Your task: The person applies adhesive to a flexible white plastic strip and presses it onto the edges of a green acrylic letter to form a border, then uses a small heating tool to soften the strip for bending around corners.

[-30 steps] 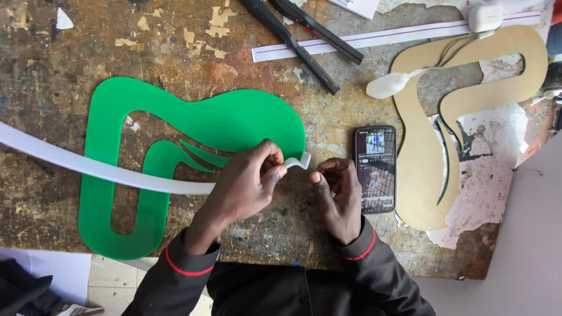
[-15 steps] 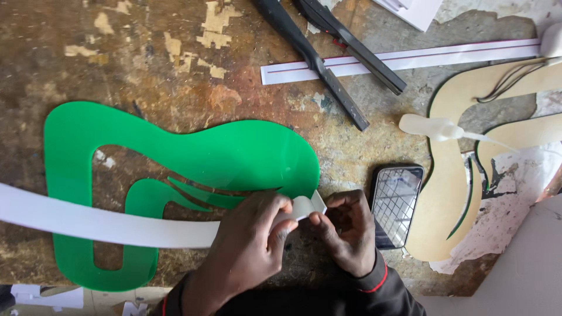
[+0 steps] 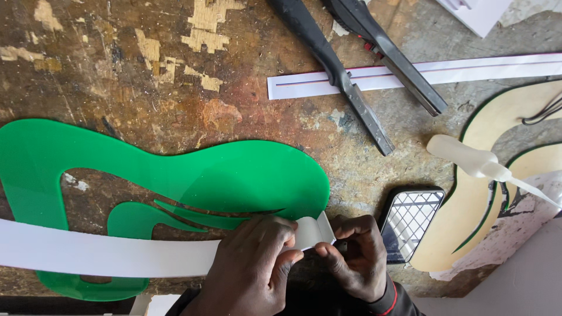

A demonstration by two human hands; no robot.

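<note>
Two hands meet at the bottom centre of the frame over one white strip (image 3: pixel 111 256). The left hand (image 3: pixel 252 272) lies on top of the strip, fingers pressed down on it and thumb tucked under its curled end, so the strip is pinched there. The right hand (image 3: pixel 360 257) pinches the same curled end from the other side, thumb and forefinger closed on its edge. The strip runs from that end leftward, out of the lower left of the frame, crossing over one green sheet (image 3: pixel 234 175), a flat curved cutout that fills the left and middle of the frame on the bench (image 3: pixel 146 70). The strip's end sits just at the lower right edge of the green sheet. One phone (image 3: pixel 410 222) lies just right of the right hand, partly covered by it. Right of the phone lies one tan cutout (image 3: pixel 468 216) of a like curved shape, reaching the right edge. One white nozzle bottle (image 3: pixel 468 159) lies across it, tip pointing lower right. In the upper middle, two dark long tool arms (image 3: pixel 333 64) slant down to the right, crossing one second white strip (image 3: pixel 468 71) that runs level toward the upper right.
</note>
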